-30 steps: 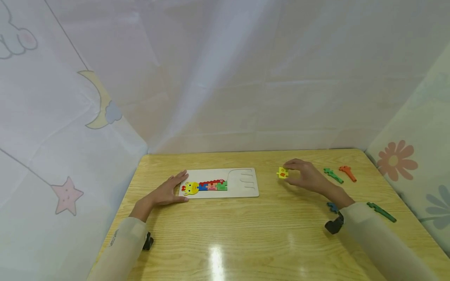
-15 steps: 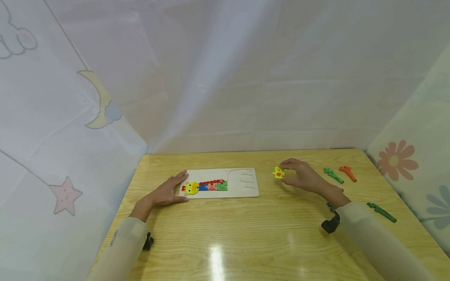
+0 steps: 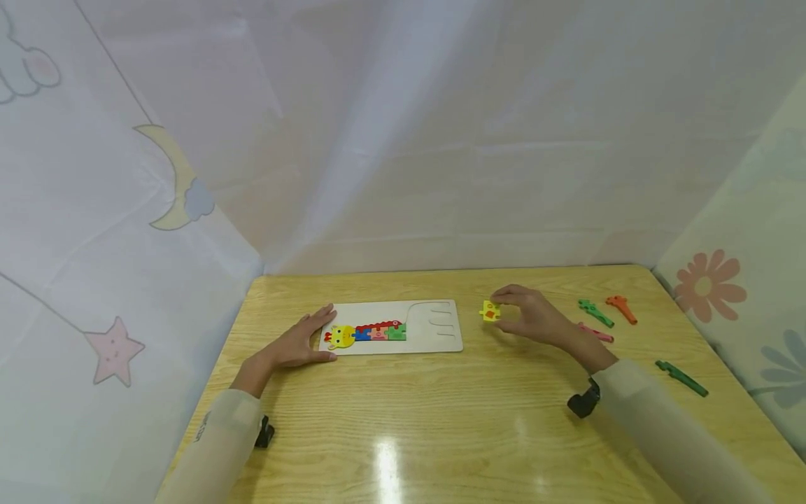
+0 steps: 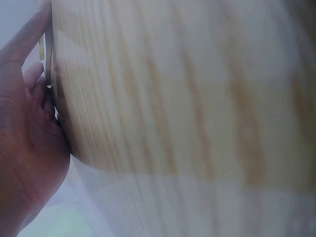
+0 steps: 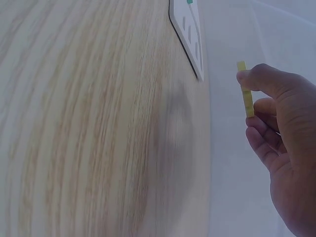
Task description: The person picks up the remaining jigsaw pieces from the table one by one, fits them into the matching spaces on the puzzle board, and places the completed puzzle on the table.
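My right hand point(image 3: 532, 315) pinches a yellow puzzle piece point(image 3: 491, 311) with orange marks between thumb and fingers, just right of the white puzzle board point(image 3: 434, 348). In the right wrist view the piece point(image 5: 247, 94) is edge-on, held above the table. Resting at the board's left end is my left hand point(image 3: 301, 343), fingers extended at the far corner and thumb along the near one. On the board lie a yellow giraffe head point(image 3: 343, 337), a red mane strip point(image 3: 378, 327) and joined blue, pink and green pieces point(image 3: 397, 334). Outlines of a body and legs show at its right.
Loose pieces lie at the table's right: a green one point(image 3: 595, 313), an orange one point(image 3: 622, 309), a pink one point(image 3: 596, 332) beside my right forearm, and a dark green one point(image 3: 682, 378). A printed cloth point(image 3: 403, 175) hangs behind the wooden table point(image 3: 403, 413).
My right hand has moved left toward the board, carrying the yellow puzzle piece. The pink piece has come into sight and the blue loose one is now hidden behind the arm. My left hand stays put.
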Available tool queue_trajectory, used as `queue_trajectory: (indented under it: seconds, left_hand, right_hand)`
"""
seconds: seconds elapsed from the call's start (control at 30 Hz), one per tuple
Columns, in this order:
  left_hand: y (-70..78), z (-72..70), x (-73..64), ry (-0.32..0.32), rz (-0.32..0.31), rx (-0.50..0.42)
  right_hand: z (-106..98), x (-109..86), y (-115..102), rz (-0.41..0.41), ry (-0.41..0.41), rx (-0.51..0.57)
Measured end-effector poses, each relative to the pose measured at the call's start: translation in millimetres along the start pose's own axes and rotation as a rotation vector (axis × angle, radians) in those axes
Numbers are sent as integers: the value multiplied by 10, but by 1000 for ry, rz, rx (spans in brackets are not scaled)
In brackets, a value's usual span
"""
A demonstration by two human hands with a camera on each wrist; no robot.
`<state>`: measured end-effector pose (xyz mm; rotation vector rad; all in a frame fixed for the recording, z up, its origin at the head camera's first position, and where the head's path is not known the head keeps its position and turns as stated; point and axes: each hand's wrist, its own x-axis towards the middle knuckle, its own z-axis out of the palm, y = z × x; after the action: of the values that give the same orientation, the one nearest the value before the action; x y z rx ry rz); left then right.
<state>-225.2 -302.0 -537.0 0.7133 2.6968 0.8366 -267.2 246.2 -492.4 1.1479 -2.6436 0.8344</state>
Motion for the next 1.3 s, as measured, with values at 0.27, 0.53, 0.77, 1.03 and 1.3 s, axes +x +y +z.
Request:
queue_trajectory:
  seconds: [0.27,0.53,0.77,1.03,1.3]
  left_hand:
    - [-12,11,-1,2,11,-4]
    - [-38,13,-8,7,15,21]
    - [-33,11,4,5,14,6]
    - [-30,12,3,4,8,-4]
    - [-4,-1,5,-3,-4,-15]
  right_hand:
    - [60,30,-10,-28,17,1]
    - [99,122,-86,-38,-2,-8]
    - [109,158,-152,-43,-4,4]
    - [160,198,-235,-39,-9,3]
    - [212,236,-260,-34,-20,20]
